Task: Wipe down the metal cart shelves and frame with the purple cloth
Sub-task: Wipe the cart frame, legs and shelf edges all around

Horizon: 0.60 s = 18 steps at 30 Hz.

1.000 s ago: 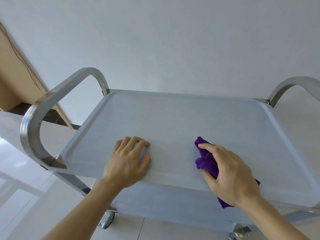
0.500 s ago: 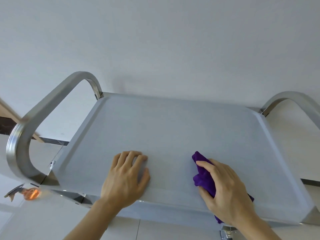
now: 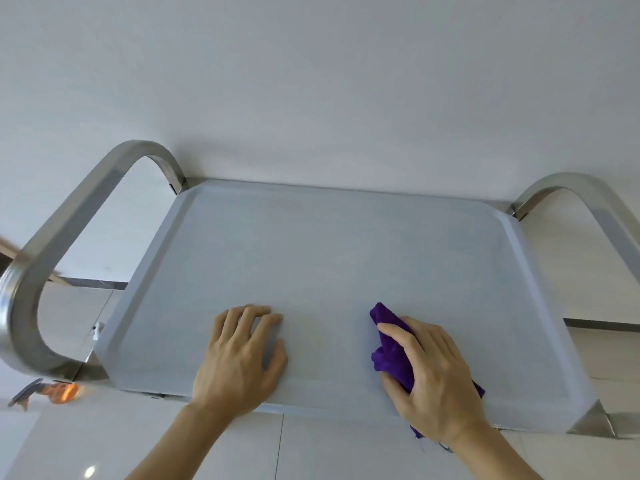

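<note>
The metal cart's top shelf (image 3: 332, 251) fills the middle of the head view, a pale grey tray with a raised rim. A curved steel handle (image 3: 59, 244) rises at its left end and another steel handle (image 3: 585, 199) at its right. My left hand (image 3: 239, 358) rests palm down on the shelf near the front edge, fingers loosely bent, holding nothing. My right hand (image 3: 433, 379) grips the bunched purple cloth (image 3: 389, 344) and presses it on the shelf at front right. A corner of the cloth hangs over the front rim.
A white wall stands close behind the cart. Glossy white floor tiles (image 3: 86, 441) lie below. An orange spray bottle (image 3: 52, 393) lies on the floor under the left handle. A dark skirting strip (image 3: 90, 282) runs along the wall's base.
My view has tilted further down over the shelf, bringing the spray bottle into sight. Both hands keep their places on the shelf; the cloth hand has barely shifted.
</note>
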Each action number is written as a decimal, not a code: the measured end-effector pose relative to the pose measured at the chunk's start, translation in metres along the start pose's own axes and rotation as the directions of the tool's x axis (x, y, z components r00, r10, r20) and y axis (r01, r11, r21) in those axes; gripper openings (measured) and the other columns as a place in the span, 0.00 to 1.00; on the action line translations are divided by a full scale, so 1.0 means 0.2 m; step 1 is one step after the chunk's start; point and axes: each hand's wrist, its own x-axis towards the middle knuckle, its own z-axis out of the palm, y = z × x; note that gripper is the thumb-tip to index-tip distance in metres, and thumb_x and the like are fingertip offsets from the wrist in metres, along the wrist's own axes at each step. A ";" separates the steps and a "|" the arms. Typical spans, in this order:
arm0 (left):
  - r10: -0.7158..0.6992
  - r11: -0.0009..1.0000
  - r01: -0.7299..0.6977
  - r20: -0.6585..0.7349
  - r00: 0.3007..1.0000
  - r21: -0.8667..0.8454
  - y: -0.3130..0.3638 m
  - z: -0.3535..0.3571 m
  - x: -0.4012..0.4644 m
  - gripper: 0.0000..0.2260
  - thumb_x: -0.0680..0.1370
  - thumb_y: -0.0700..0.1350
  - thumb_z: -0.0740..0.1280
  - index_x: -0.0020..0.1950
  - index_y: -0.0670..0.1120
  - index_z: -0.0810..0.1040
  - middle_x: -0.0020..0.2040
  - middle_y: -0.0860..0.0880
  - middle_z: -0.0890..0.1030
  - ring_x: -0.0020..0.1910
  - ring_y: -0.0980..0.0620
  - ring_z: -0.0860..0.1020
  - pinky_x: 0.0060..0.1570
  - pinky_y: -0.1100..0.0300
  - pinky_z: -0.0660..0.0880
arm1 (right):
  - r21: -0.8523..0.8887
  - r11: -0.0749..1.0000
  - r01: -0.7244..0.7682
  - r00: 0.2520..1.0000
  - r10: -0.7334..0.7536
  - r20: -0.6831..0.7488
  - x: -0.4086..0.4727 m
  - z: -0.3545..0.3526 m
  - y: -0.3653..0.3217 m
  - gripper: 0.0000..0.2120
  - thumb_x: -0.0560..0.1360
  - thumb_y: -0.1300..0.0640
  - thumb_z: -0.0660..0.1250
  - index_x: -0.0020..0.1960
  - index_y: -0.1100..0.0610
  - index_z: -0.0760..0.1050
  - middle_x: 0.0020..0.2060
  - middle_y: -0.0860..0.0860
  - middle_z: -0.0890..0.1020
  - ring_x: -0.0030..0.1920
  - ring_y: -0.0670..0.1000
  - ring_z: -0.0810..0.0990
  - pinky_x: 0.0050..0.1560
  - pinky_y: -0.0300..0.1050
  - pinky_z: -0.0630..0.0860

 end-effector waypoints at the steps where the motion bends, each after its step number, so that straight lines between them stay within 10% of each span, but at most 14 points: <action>1: -0.003 1.000 0.003 0.004 1.000 0.003 0.00 0.00 0.00 0.14 0.76 0.49 0.62 0.56 0.46 0.79 0.56 0.48 0.77 0.54 0.43 0.75 0.60 0.52 0.68 | -0.004 1.000 0.004 1.000 -0.004 -0.008 0.01 0.00 0.00 0.29 0.68 0.50 0.69 0.69 0.48 0.70 0.62 0.47 0.76 0.56 0.54 0.76 0.61 0.47 0.72; 12: -0.158 0.988 0.153 0.231 0.960 0.038 0.05 -0.13 0.09 0.14 0.74 0.50 0.65 0.55 0.45 0.80 0.54 0.47 0.78 0.50 0.45 0.77 0.57 0.51 0.72 | -0.110 0.991 -0.073 0.995 0.079 0.057 0.19 0.00 0.04 0.27 0.70 0.45 0.66 0.68 0.46 0.69 0.60 0.47 0.78 0.55 0.54 0.75 0.63 0.48 0.67; 18: -0.360 0.826 0.536 0.568 0.740 -0.175 0.20 -0.40 0.12 0.08 0.79 0.45 0.66 0.57 0.50 0.79 0.57 0.54 0.77 0.53 0.54 0.78 0.52 0.63 0.72 | 0.062 0.957 -0.285 0.899 0.244 0.363 0.25 -0.19 -0.05 0.38 0.69 0.45 0.71 0.73 0.37 0.57 0.73 0.43 0.65 0.66 0.51 0.66 0.68 0.47 0.65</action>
